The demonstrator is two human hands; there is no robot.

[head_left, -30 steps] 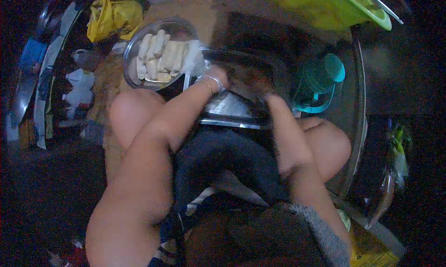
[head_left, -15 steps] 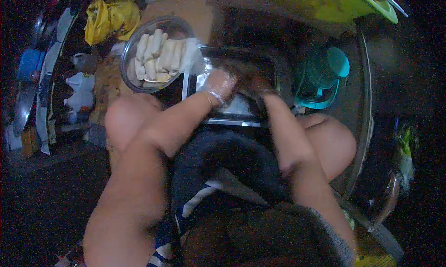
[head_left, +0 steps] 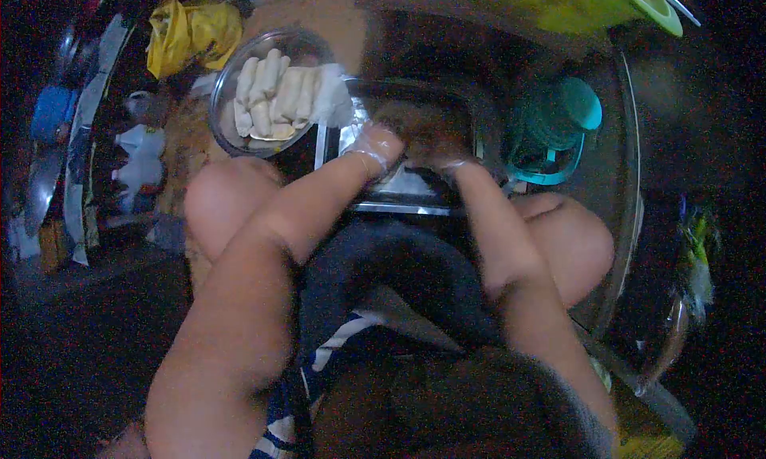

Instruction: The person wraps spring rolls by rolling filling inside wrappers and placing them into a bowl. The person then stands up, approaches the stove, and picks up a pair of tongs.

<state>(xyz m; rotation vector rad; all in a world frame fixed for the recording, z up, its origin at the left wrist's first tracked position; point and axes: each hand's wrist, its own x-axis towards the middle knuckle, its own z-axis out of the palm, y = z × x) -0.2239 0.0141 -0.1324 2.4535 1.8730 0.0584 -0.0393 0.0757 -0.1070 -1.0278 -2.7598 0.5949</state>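
Observation:
A shiny rectangular metal tray [head_left: 399,209] lies in front of me between my knees. Over its left half is my left hand [head_left: 380,142], in a clear plastic glove, its fingers lost in shadow and blur. My right hand [head_left: 445,157], with clear plastic at the wrist, is close beside it over the tray's right half, dark and smeared. What lies under the fingers is too dark to make out. Left of the tray, a round clear bowl [head_left: 221,112] holds several pale rolls [head_left: 297,96], with a whitish wrapper sheet [head_left: 331,96] at its right rim.
A teal plastic jug [head_left: 576,108] stands right of the tray. A yellow bag [head_left: 191,36] lies at the upper left, above white plastic bottles [head_left: 142,160]. A lime-green basin [head_left: 574,8] spans the upper right. Green-leaved vegetables [head_left: 696,251] lie at the far right.
My hands stay over the tray, with slight shifts of the fingers and wrists. The bowl, rolls and jug appear unmoved apart from a small camera shift.

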